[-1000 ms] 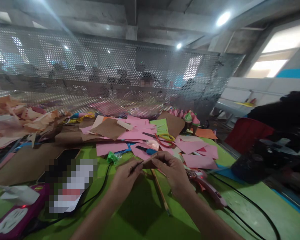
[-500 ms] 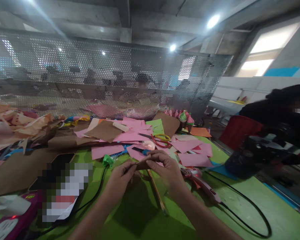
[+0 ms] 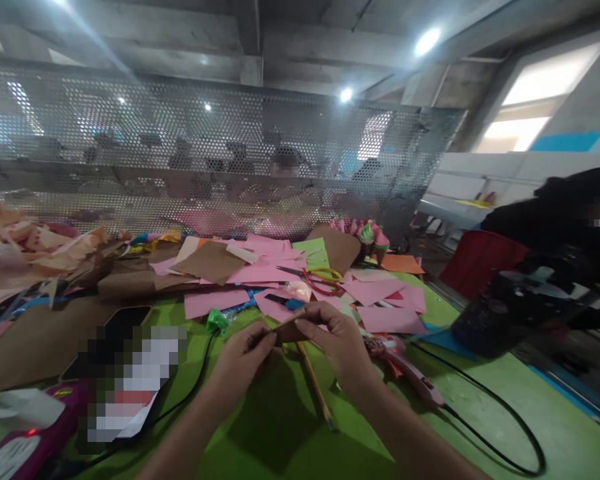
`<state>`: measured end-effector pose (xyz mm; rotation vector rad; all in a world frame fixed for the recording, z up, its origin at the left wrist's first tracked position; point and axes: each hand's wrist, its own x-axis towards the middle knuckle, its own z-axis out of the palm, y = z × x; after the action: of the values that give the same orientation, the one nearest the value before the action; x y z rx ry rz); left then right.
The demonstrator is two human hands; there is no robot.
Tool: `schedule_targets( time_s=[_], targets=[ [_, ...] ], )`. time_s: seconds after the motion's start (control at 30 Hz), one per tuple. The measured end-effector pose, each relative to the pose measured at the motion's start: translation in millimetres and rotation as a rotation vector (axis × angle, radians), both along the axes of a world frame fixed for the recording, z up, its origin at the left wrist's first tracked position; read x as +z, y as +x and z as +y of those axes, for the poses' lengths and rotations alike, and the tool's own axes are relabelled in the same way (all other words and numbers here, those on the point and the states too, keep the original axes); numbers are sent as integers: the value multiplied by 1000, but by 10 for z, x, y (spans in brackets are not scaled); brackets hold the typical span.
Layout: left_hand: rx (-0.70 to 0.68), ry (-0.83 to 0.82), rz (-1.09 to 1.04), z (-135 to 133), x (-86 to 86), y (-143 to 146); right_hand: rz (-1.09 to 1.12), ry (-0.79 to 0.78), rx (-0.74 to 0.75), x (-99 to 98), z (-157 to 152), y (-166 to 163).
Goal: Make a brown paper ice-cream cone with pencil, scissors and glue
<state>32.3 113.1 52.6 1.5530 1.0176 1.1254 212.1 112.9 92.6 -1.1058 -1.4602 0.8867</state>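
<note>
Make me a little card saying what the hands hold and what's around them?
Left hand: its grip pinches one end of a narrow brown paper-like piece
Right hand: its grip pinches the other end
Lying between the arms: slim yellow pencil-like stick on the smooth green tabletop
Beside right hand: pink plastic tool with black cord
Beyond both hands: metal scissors with red and yellow handles, flat pink paper sheets

Your green table [image 3: 565, 420] carries a pencil [image 3: 316, 388], lower centre; a pink corded tool [image 3: 423, 381], lower right; a purple device [image 3: 53, 437], lower left; a pink sheet [image 3: 213, 305], left of centre.
</note>
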Motion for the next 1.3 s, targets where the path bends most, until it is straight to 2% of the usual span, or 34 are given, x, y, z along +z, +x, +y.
schedule_targets(
  time_s=[0.2, 0.43, 0.7, 0.93, 1.3],
  targets=[
    [-18, 70, 36, -27, 18, 15, -23, 34, 53, -11, -18, -28],
    [35, 67, 17, -7, -8, 24, 13, 6, 105, 9, -26, -14],
    [58, 32, -23, -50, 45, 27, 131, -225, 159, -22, -22, -58],
    [79, 38, -6, -37, -20, 27, 175, -214, 128, -61, -11, -80],
    [73, 103, 28, -33, 2, 20, 186, -199, 153, -21, -34, -85]
  ],
)
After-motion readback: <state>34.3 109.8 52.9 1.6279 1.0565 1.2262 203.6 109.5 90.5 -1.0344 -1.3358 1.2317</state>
